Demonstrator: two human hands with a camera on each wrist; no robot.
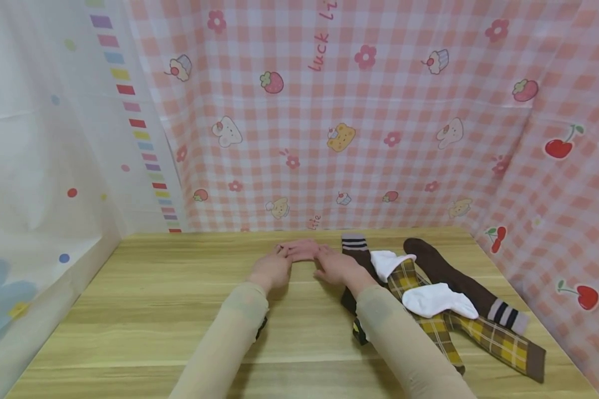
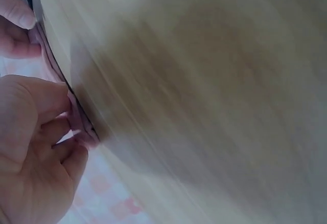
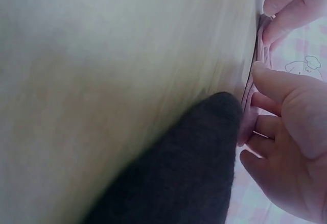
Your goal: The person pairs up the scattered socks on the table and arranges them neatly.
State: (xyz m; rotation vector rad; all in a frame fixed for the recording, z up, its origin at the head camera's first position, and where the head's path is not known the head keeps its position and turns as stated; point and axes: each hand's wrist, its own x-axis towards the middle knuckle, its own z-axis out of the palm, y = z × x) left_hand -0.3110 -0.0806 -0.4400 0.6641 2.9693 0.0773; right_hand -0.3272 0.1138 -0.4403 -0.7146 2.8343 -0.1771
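Observation:
A flattened pink cloth piece [image 1: 301, 249] lies near the table's far edge, between both hands. At its left end, the fingertips of my left hand [image 1: 270, 270] rest on the fabric, its thumb side close to the tabletop. My right hand [image 1: 341, 267] touches the other end with its fingers, thumb spread toward me. The cloth [image 3: 248, 124] shows thin, wavy layers under the fingers in the right wrist view. Parts of it are hidden beneath both hands. Right beside my right forearm lies a dark brown sock [image 1: 356, 254] with a striped cuff.
Right of the hands, several socks overlap: white ankle socks [image 1: 434, 300], yellow-brown plaid socks [image 1: 504, 339] and another brown striped-cuff sock [image 1: 444, 271]. They lie on the wood-grain table [image 1: 145, 316]. A pink checked curtain [image 1: 299, 183] hangs behind, with patterned cloth at both sides.

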